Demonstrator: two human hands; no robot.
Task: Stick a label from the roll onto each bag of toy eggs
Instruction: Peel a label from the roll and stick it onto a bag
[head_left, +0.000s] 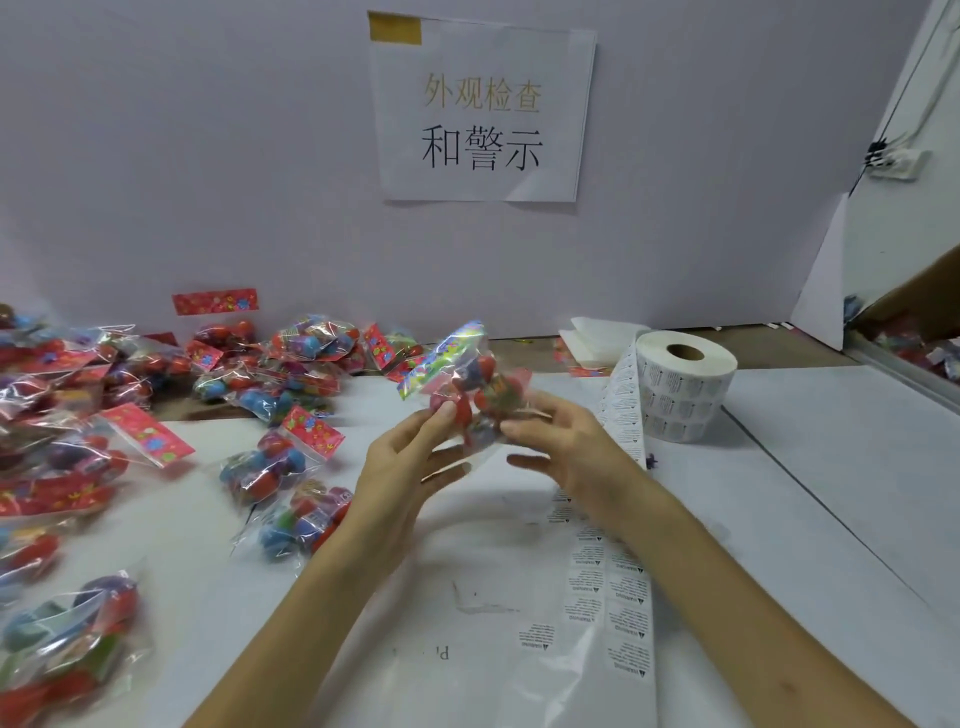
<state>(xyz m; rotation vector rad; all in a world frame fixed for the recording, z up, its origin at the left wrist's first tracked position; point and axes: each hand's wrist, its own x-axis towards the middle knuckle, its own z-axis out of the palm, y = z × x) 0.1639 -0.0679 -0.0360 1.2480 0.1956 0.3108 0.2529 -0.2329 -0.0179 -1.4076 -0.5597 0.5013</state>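
I hold one clear bag of toy eggs (470, 387) up above the table's middle, its colourful header card tilted to the upper left. My left hand (410, 462) grips the bag's lower left side with thumb and fingers. My right hand (558, 447) holds its right side, fingers curled toward the plastic. The label roll (680, 387) stands to the right, and its strip of printed labels (608, 582) trails down across the table under my right forearm.
Several more bags of toy eggs (270, 467) lie heaped across the left side of the white table (831, 493). A paper sign (480, 109) hangs on the back wall. Folded white sheets (597, 338) sit behind the roll. Another person's arm (919, 296) shows at the right edge.
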